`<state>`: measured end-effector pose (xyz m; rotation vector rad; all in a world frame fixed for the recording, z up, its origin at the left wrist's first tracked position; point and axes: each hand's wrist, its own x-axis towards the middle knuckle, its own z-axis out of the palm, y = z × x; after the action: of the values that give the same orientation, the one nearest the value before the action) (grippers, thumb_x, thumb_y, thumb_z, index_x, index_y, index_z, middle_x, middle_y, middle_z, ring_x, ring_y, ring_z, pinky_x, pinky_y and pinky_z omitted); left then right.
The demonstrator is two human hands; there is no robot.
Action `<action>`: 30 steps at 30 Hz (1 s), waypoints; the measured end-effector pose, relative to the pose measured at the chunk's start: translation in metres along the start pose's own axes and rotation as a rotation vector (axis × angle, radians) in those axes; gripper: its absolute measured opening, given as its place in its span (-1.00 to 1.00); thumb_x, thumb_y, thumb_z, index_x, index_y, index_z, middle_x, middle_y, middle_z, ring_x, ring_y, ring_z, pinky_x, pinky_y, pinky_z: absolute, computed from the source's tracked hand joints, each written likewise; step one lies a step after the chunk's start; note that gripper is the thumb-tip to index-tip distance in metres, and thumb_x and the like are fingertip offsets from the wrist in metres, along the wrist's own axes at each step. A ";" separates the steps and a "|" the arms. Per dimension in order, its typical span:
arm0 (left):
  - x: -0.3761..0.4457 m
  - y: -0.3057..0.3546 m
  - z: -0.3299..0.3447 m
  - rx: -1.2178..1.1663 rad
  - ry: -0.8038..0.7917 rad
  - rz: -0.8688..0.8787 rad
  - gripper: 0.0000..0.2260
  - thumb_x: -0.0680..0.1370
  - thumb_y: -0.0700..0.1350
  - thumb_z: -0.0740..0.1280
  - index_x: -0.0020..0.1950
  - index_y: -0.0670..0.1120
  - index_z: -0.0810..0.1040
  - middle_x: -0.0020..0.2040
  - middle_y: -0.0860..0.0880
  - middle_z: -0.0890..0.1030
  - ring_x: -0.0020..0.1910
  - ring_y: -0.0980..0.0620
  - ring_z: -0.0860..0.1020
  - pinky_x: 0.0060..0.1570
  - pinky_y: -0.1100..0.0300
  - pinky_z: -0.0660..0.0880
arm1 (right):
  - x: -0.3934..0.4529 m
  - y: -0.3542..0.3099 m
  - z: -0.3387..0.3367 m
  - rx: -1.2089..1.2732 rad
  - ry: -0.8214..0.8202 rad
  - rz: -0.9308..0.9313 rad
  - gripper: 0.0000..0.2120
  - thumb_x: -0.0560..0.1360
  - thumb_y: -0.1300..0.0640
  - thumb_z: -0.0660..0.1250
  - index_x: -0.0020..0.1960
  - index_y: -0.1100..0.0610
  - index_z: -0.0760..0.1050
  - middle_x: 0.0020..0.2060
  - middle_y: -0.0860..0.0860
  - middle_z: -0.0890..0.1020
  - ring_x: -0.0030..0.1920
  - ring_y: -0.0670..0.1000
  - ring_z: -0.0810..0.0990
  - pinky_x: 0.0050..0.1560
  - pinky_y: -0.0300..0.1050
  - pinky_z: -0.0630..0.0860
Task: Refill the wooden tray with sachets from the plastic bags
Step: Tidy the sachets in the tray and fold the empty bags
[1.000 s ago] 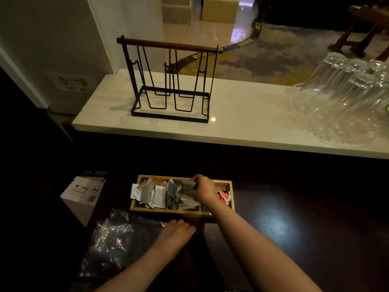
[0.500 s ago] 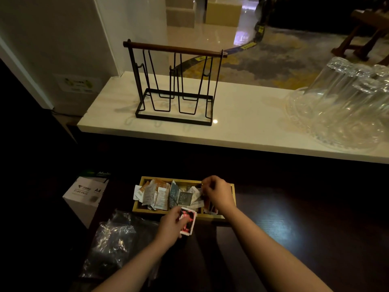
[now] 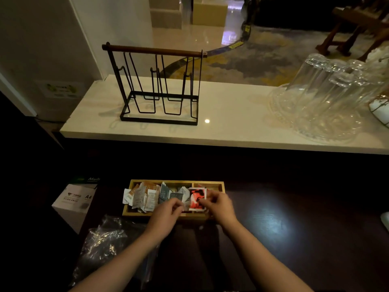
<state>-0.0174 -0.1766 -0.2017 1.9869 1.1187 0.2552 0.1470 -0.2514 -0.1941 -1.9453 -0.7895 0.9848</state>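
Dark counter, wooden tray of sachets, right hand pinching red sachet, left hand loosely curled

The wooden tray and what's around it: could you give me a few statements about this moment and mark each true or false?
1. The wooden tray sits on the dark lower surface, not on the pale counter. True.
2. The red-and-white sachet lies on the pale counter. False: the right hand holds it over the tray.
3. The wire rack on the counter is hung with glasses. False: it is empty; the glasses stand to its right.
4. A crumpled plastic bag lies beside the left forearm. True.
5. The left hand is inside the bag. False: it is at the tray's near edge.
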 end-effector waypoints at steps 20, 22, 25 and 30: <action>0.020 -0.008 0.013 0.974 -0.105 0.401 -0.51 0.25 -0.01 0.54 0.17 0.11 0.57 0.30 -0.10 0.55 0.28 -0.12 0.51 0.07 -0.06 0.54 | 0.022 0.026 -0.031 -0.351 0.201 -0.011 -0.69 0.52 0.18 0.34 0.25 0.19 0.51 0.09 0.12 0.65 0.04 0.01 0.65 -0.02 -0.17 0.59; 0.021 -0.007 0.012 1.017 -0.087 0.415 -0.57 0.31 -0.03 0.50 0.16 0.04 0.57 0.34 -0.11 0.52 0.32 -0.12 0.47 0.12 -0.08 0.52 | 0.022 0.029 -0.031 -0.380 0.215 -0.017 -0.70 0.51 0.20 0.35 0.23 0.18 0.52 0.08 0.11 0.65 0.03 0.01 0.65 -0.03 -0.16 0.61; 0.018 -0.015 0.012 1.060 -0.103 0.375 -0.62 0.43 -0.03 0.39 0.25 -0.04 0.53 0.34 -0.12 0.51 0.32 -0.11 0.48 0.20 -0.08 0.47 | 0.021 0.033 -0.031 -0.386 0.239 -0.031 -0.73 0.49 0.21 0.36 0.19 0.17 0.53 0.03 0.11 0.65 -0.02 -0.01 0.65 -0.08 -0.16 0.64; 0.013 -0.031 0.015 0.947 -0.110 0.282 -0.59 0.48 0.01 0.33 0.32 -0.03 0.49 0.31 -0.12 0.54 0.27 -0.09 0.53 0.26 -0.03 0.44 | 0.020 0.033 -0.023 -0.394 0.204 -0.040 -0.74 0.51 0.25 0.32 0.20 0.20 0.51 0.02 0.13 0.65 -0.03 0.02 0.65 -0.10 -0.19 0.59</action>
<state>-0.0214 -0.1668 -0.2366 2.9491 0.9609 -0.3074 0.1819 -0.2600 -0.2209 -2.3101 -0.9530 0.6247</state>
